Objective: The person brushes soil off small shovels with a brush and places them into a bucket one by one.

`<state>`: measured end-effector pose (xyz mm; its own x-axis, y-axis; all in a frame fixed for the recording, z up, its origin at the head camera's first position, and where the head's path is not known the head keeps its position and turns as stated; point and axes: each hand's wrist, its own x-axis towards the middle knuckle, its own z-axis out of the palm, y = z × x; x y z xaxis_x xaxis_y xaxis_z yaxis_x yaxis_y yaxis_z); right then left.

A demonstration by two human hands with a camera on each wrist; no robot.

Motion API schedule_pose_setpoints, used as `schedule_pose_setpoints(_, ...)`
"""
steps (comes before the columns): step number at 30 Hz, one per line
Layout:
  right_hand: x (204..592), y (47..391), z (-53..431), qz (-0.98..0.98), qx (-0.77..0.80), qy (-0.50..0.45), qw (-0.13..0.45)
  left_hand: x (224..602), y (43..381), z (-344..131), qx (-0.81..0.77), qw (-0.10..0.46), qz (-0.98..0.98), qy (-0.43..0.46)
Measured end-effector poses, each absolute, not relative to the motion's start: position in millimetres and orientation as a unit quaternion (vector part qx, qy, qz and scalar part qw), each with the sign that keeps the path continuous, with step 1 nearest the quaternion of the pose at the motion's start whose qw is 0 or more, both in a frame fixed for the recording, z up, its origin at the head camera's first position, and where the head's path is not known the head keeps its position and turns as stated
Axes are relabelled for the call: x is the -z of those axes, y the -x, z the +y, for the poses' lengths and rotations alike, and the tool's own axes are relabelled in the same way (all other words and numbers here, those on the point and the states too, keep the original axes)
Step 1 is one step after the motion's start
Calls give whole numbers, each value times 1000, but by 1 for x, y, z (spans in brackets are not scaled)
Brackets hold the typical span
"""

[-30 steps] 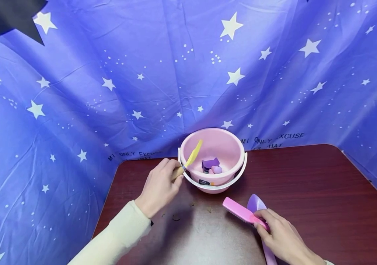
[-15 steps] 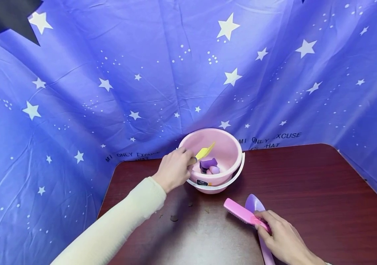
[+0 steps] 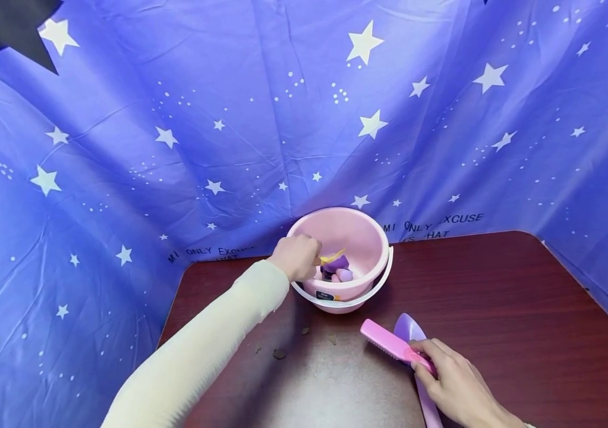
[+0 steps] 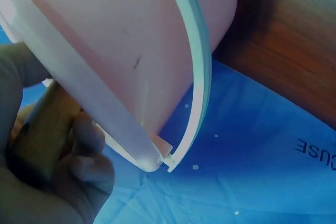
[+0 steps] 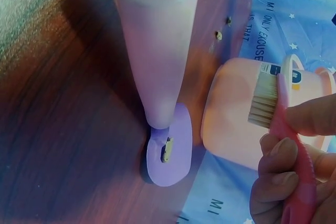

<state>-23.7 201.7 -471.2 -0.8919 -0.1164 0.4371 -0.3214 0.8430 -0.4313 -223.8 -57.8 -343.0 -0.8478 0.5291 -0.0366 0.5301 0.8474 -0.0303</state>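
My left hand (image 3: 296,257) is over the near-left rim of the pink bucket (image 3: 359,229). It grips the wooden handle (image 4: 47,127) of a small trowel, whose yellow blade (image 3: 331,258) points down into the bucket. Under the blade lie a purple piece (image 3: 339,263) and small rounded pink and lilac pieces (image 3: 345,274). My right hand (image 3: 456,377) holds a pink brush (image 3: 389,340) by its handle, pale bristles (image 5: 263,100) showing in the right wrist view. Beneath the brush, a purple shovel (image 3: 408,327) lies on the table, a brown crumb (image 5: 167,150) on its blade.
The bucket's white handle (image 3: 384,282) hangs down around its front. Several dark crumbs (image 3: 279,353) are scattered on the brown table (image 3: 496,297) in front of the bucket. A blue star-printed cloth (image 3: 261,119) rises right behind the table.
My left hand has moved right and over the bucket rim, lowering the yellow trowel blade down towards the pieces inside. The right hand with the brush stays nearly still.
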Motion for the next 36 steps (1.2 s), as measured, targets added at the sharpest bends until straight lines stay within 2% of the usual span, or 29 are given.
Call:
schedule_pose_setpoints(6,471,23,203,-940,-253,-115,197,349,233,-46,30,68,959,-275)
schedule_pose_setpoints(20,466,20,205,-938,-250,-120,208,361,246,-34,49,118,962,-242)
schedule_pose_setpoints(36,464,19,205,-937,-248,-121,212,349,246,-41,38,85,965,-244)
